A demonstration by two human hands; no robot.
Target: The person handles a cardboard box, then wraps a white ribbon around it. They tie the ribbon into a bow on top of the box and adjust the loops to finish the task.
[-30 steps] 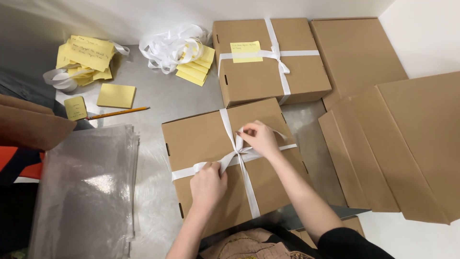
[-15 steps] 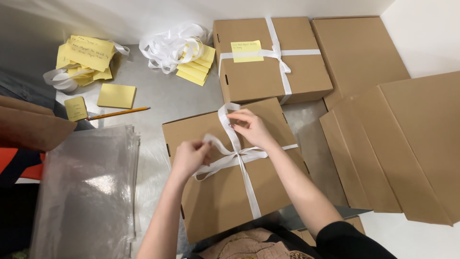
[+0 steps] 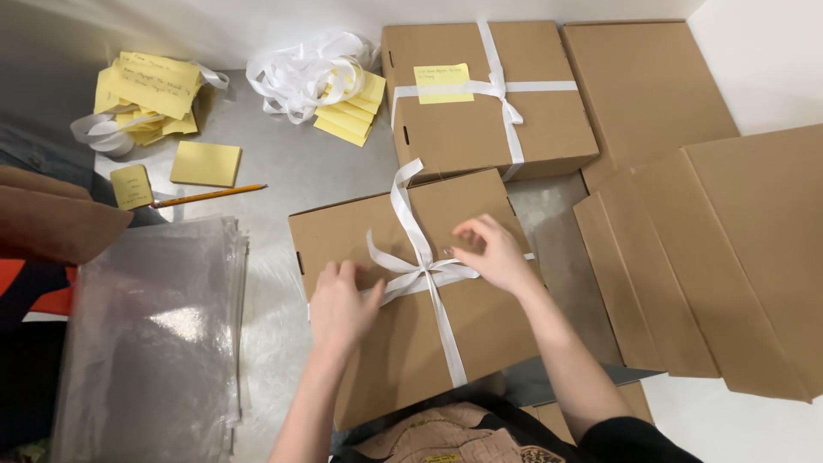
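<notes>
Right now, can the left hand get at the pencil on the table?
Probably yes. The left hand rests on the near box, and the pencil lies further left on bare table, with nothing between them. It holds the ribbon, though.

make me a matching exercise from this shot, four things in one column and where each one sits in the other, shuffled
Things:
1. brown cardboard box with a yellow note
2. yellow pencil
3. stack of clear plastic sheets
4. flat brown cardboard pieces

Places:
A. far right
B. lower left
C. top centre, tied with white ribbon
D. left, below a yellow sticky pad

Pairs: 1-C, 2-D, 3-B, 4-A
</notes>
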